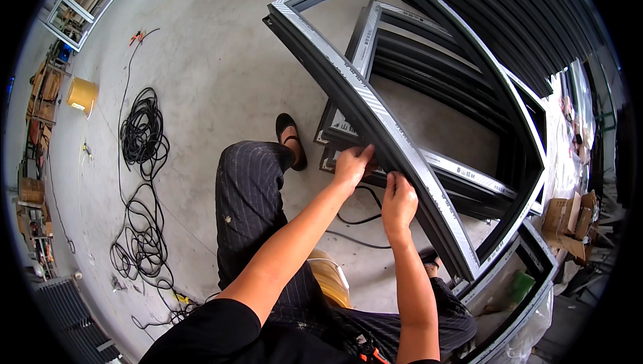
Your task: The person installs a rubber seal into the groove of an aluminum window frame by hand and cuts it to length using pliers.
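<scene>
A large dark grey aluminium window frame point(348, 89) stands tilted in front of me, its near rail running from upper left to lower right. My left hand point(351, 163) presses on the inner edge of that rail, fingers curled against it. My right hand point(398, 200) pinches the same edge just below. A thin black rubber strip point(355, 220) hangs from between my hands and loops toward the floor. Whether the fingers grip the strip itself I cannot tell for the left hand.
More dark frames point(429, 49) lie stacked on the concrete floor behind. Black cables point(140, 143) coil at the left, near a yellow bucket point(82, 93). Cardboard boxes point(569, 220) sit at the right. My striped trouser leg point(248, 196) and black shoe point(289, 136) are below the frame.
</scene>
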Tool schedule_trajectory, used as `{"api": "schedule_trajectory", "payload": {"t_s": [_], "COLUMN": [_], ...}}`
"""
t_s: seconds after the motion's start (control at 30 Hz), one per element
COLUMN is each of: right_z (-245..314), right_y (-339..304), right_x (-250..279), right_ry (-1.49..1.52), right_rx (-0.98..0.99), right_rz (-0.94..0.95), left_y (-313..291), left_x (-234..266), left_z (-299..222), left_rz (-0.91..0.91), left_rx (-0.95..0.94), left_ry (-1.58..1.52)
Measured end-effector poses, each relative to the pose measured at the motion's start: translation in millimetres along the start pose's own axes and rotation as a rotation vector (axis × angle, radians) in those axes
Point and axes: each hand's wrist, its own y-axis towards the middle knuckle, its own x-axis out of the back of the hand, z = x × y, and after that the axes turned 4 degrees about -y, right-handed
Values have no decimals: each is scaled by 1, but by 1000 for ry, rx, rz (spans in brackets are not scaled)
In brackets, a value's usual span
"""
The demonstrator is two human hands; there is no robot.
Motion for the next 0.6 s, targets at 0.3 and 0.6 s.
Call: {"api": "schedule_trajectory", "payload": {"t_s": [0.3, 0.6], "right_z": [-2, -6], "right_y": [8, 5], "right_x": [8, 10], "right_ry": [-17, 64], "right_rx": [-14, -30], "right_rz": [73, 97], "left_y": [2, -2], "left_x": [-4, -4], "left_z": [1, 3], "left_rz": [-105, -123], "left_rx": [-112, -108], "left_ry": [23, 26]}}
